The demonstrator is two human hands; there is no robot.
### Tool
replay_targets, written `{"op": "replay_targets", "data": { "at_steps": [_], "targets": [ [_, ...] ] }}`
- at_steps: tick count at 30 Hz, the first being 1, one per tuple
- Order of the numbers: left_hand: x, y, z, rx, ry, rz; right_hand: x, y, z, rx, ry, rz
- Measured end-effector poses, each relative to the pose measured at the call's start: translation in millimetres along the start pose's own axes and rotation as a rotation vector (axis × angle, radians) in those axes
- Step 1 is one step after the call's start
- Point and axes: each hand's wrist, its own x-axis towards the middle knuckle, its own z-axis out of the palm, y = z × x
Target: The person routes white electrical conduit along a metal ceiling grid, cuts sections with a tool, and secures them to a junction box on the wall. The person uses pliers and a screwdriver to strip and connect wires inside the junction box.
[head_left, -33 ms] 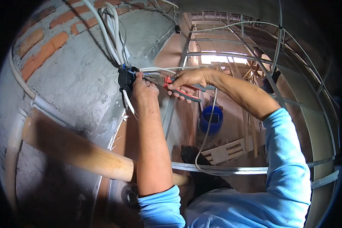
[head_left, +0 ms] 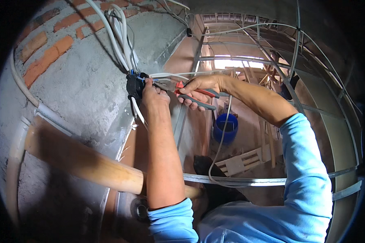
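Note:
A black round junction box (head_left: 134, 86) sits on the grey wall, with white cables and thin blue wires entering it. Close beside its right side, my left hand (head_left: 155, 94) is closed in a pinch on a thin blue wire (head_left: 143, 78); the fingertips partly hide it. My right hand (head_left: 195, 92) is wrapped around the red and black handles of a pair of pliers (head_left: 198, 103). The jaws point left toward the fingertips of my left hand, near the wire ends. Whether the jaws touch a wire I cannot make out.
White cables (head_left: 117, 34) run up the wall from the box. A thick tan pipe (head_left: 89, 160) crosses below my left forearm. A metal rail (head_left: 239, 180) spans in front of my body. Far below stand a blue bucket (head_left: 226, 126) and a wooden pallet (head_left: 243, 161).

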Motion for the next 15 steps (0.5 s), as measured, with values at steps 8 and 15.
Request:
{"op": "replay_targets", "data": {
  "at_steps": [8, 15],
  "targets": [
    [-8, -13, 0, 0.101, 0.145, 0.085, -8, 2, 28, -1.273, 0.688, -0.123],
    [-7, -12, 7, 0.015, 0.147, 0.093, -10, 2, 60, -1.719, 1.06, -0.061]
  ]
}}
